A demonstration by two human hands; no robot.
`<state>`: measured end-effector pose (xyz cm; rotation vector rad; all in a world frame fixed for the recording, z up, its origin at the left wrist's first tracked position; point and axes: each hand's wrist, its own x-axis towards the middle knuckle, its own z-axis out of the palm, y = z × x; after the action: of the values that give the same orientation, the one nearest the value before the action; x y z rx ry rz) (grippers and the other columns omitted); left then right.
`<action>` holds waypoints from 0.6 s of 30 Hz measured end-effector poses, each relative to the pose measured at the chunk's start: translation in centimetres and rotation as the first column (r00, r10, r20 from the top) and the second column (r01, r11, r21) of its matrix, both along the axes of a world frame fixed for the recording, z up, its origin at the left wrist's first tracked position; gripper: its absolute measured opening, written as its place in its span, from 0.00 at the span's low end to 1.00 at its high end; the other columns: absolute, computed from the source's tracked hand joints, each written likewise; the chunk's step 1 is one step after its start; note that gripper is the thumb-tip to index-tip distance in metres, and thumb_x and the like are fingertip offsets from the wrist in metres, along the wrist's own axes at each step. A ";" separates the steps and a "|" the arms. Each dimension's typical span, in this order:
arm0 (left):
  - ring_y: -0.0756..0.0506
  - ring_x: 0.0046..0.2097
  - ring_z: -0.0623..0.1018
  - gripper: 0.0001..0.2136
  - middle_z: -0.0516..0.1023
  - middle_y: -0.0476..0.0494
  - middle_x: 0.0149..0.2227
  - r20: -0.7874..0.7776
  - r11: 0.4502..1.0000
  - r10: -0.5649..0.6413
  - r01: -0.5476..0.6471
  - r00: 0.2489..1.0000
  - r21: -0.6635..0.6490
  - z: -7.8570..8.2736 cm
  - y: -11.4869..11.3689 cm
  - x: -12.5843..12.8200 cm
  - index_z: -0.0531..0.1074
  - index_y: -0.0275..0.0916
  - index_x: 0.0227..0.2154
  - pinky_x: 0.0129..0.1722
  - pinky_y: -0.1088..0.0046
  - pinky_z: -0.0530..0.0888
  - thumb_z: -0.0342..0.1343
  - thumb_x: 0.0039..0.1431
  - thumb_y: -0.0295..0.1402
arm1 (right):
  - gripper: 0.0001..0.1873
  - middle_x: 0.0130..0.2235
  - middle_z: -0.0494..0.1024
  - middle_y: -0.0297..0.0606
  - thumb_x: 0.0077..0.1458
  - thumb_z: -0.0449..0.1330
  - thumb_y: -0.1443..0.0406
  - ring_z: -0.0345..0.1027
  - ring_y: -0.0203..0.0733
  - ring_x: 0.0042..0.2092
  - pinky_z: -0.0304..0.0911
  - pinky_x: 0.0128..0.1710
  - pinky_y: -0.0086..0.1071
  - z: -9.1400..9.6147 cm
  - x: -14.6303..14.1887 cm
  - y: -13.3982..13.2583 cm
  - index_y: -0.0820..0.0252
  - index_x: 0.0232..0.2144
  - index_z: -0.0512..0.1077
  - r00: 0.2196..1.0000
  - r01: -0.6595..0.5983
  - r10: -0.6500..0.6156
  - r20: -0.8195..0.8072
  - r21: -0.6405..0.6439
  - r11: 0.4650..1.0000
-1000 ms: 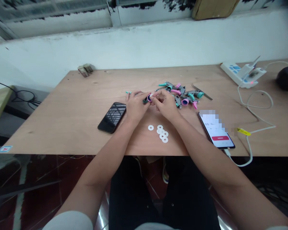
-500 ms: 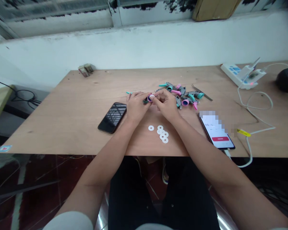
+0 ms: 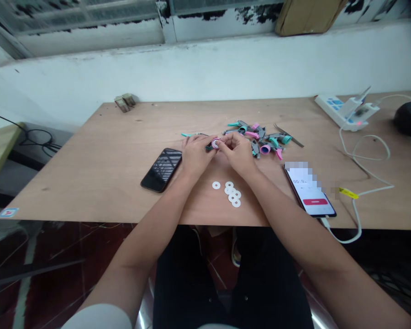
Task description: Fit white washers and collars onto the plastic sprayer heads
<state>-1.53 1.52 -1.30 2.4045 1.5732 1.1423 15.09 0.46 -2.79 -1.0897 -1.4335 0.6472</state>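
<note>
Over the middle of the table, my left hand [image 3: 199, 153] grips a small plastic piece with a round pink-rimmed end [image 3: 213, 144]; the fingers hide most of it. A white ring washer [image 3: 216, 143] lies at that round end. My right hand [image 3: 238, 148] is closed, its thumb and fingertips pressed against the washer. Nearer to me lie a single white washer [image 3: 216, 185] and a loose cluster of white washers [image 3: 233, 195], some overlapping. Just beyond my right hand is a pile of grey, teal and pink plastic pieces [image 3: 260, 135].
A dark phone [image 3: 161, 169] lies left of my left hand. At the right, a lit phone [image 3: 308, 189] is plugged into a white cable [image 3: 373, 188]. Tweezers [image 3: 291, 136] rest behind the pile. A power strip [image 3: 340, 112] stands at the back right, small blocks [image 3: 124, 103] at the back left.
The white washer now shows flat at the pink-rimmed end, where before the right fingertips mostly covered it. Both hands stay in nearly the same place; the whole view has shifted slightly.
</note>
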 end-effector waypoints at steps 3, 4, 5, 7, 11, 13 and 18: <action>0.35 0.58 0.81 0.13 0.88 0.45 0.53 0.000 1.000 -0.012 0.012 1.000 0.003 0.1 0.0 0.0 0.85 0.49 0.52 0.66 0.50 0.69 0.65 0.67 0.33 | 0.23 0.32 0.80 0.33 0.57 0.72 0.46 0.76 0.42 0.34 0.71 0.37 0.38 -0.2 0.0 0.2 0.52 0.42 0.70 0.999 0.027 -0.028 -0.037 -0.021 0.999; 0.35 0.58 0.82 0.13 0.88 0.44 0.53 0.002 1.000 -0.020 0.020 1.000 0.003 0.1 0.0 0.0 0.85 0.48 0.52 0.66 0.51 0.69 0.65 0.67 0.33 | 0.24 0.32 0.80 0.32 0.57 0.72 0.46 0.75 0.41 0.31 0.71 0.35 0.38 -0.2 0.0 0.2 0.52 0.43 0.70 0.998 0.018 -0.020 -0.052 -0.042 0.999; 0.36 0.58 0.82 0.14 0.88 0.44 0.53 0.004 1.000 -0.031 0.031 1.000 0.002 0.1 0.1 0.0 0.85 0.48 0.53 0.66 0.51 0.70 0.65 0.67 0.32 | 0.25 0.32 0.81 0.33 0.57 0.72 0.45 0.73 0.41 0.28 0.70 0.32 0.38 -0.2 0.0 0.2 0.52 0.44 0.70 0.998 -0.001 -0.004 -0.066 -0.070 0.998; 0.37 0.58 0.83 0.15 0.87 0.44 0.55 0.019 0.998 -0.065 0.065 0.998 0.000 0.1 0.2 0.0 0.84 0.48 0.54 0.66 0.53 0.71 0.63 0.67 0.30 | 0.27 0.31 0.82 0.33 0.58 0.69 0.42 0.70 0.39 0.23 0.67 0.26 0.38 0.0 -0.1 0.0 0.53 0.47 0.72 0.995 -0.059 0.049 -0.082 -0.131 0.990; 0.41 0.58 0.83 0.17 0.86 0.44 0.56 0.095 0.988 -0.153 0.156 0.984 -0.020 0.1 0.4 -0.2 0.83 0.47 0.55 0.64 0.59 0.76 0.60 0.66 0.26 | 0.31 0.28 0.79 0.33 0.61 0.64 0.36 0.70 0.40 0.23 0.68 0.24 0.37 0.5 -0.2 -0.4 0.55 0.48 0.77 0.985 -0.165 0.155 -0.075 -0.149 0.975; 0.42 0.59 0.83 0.18 0.86 0.43 0.57 0.124 0.977 -0.210 0.214 0.970 -0.018 0.2 0.3 -0.3 0.82 0.45 0.56 0.62 0.63 0.78 0.60 0.66 0.26 | 0.32 0.28 0.79 0.33 0.61 0.62 0.35 0.72 0.40 0.25 0.71 0.28 0.37 0.5 -0.1 -0.4 0.56 0.46 0.78 0.987 -0.153 0.147 -0.060 -0.104 0.983; 0.43 0.59 0.83 0.19 0.85 0.41 0.59 0.163 0.952 -0.305 0.303 0.938 0.034 0.3 -0.2 -0.2 0.80 0.43 0.59 0.63 0.65 0.78 0.62 0.65 0.30 | 0.30 0.38 0.83 0.40 0.63 0.62 0.38 0.79 0.45 0.37 0.79 0.39 0.40 0.2 0.3 -0.1 0.55 0.47 0.79 0.994 -0.101 0.099 -0.036 -0.035 0.994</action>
<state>-1.77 1.31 -1.03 2.3748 1.1015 1.2469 15.41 0.40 -2.56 -1.0352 -1.4586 0.7626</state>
